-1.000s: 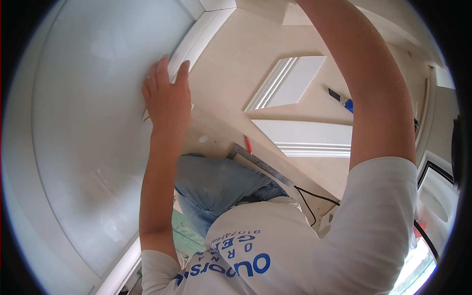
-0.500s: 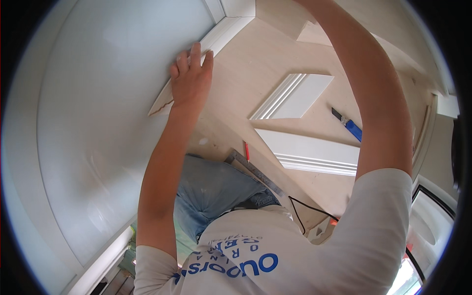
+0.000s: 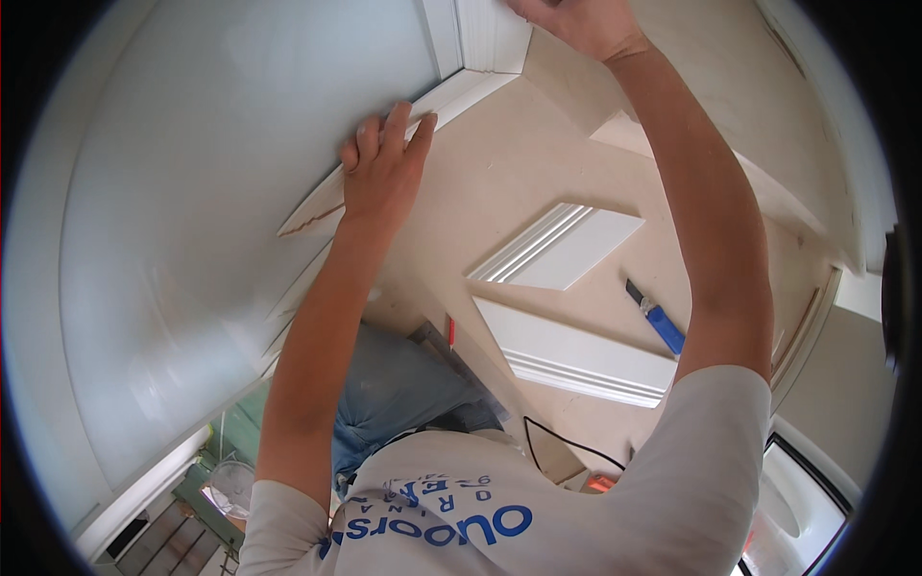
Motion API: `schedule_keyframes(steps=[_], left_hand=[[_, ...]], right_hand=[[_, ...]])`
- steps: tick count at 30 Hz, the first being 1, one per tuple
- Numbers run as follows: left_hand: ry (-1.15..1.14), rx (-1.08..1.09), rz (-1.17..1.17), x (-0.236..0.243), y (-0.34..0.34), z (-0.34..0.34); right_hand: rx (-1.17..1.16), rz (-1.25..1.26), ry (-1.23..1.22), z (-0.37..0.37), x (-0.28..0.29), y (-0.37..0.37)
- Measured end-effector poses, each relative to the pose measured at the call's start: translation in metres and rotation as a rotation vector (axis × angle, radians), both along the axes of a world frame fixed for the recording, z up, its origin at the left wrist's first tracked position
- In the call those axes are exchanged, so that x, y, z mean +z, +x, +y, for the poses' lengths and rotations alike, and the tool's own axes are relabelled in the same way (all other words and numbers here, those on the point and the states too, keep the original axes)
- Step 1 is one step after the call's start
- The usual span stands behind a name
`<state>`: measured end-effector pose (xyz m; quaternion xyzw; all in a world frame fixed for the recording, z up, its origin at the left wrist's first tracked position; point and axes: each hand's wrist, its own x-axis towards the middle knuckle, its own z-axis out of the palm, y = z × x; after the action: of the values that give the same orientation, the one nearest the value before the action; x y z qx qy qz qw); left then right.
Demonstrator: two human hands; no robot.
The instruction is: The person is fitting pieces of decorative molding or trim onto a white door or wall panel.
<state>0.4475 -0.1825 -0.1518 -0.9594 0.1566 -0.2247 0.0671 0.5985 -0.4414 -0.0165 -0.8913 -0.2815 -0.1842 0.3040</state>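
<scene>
My left hand [image 3: 384, 168] grips a long white moulding strip [image 3: 461, 96] along the edge of a pale, glossy panel [image 3: 192, 192], fingertips over it. The strip's near end is pointed, with a jagged tan line on it. My right hand [image 3: 586, 27] is raised at the top edge of the view beside white upright moulding [image 3: 485, 38] at the corner; its fingers are bent and partly out of view, so what they hold cannot be made out.
Two cut white moulding pieces [image 3: 552, 245] [image 3: 576, 355] lie on a beige board [image 3: 480, 173], with a blue utility knife [image 3: 658, 322]. A metal ruler [image 3: 461, 370], red pencil [image 3: 450, 328] and black cable [image 3: 567, 442] are near my legs. A raised ledge [image 3: 615, 134] runs along the back.
My left hand has moved rightward along the strip, showing more of its pointed end. My right hand has come into view at the top. The board and loose pieces now appear lower in view.
</scene>
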Motion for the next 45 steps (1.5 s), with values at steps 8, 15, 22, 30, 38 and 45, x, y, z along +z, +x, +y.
schedule_keyframes(steps=[8,15,22,30,38,45], left_hand=[[-0.812,0.030,0.233,0.009,-0.061,-0.039],[-2.348,0.358,0.614,-0.022,-0.088,-0.013],[-2.406,0.482,0.464,-0.010,-0.113,0.007],[-2.252,0.292,0.418,-0.011,-0.112,0.003],[-1.632,0.519,-0.002,0.007,-0.142,0.064],[-1.416,0.523,0.051,0.009,-0.145,0.073]], right_hand=[[0.051,0.048,0.096,0.004,0.003,-0.001],[-0.007,0.153,0.128,0.002,-0.006,0.007],[0.139,0.096,0.269,-0.003,-0.025,0.025],[0.103,-0.010,0.234,-0.004,-0.025,0.027],[0.056,0.042,0.222,-0.002,-0.021,0.021],[0.013,0.032,0.103,0.000,-0.012,0.011]])
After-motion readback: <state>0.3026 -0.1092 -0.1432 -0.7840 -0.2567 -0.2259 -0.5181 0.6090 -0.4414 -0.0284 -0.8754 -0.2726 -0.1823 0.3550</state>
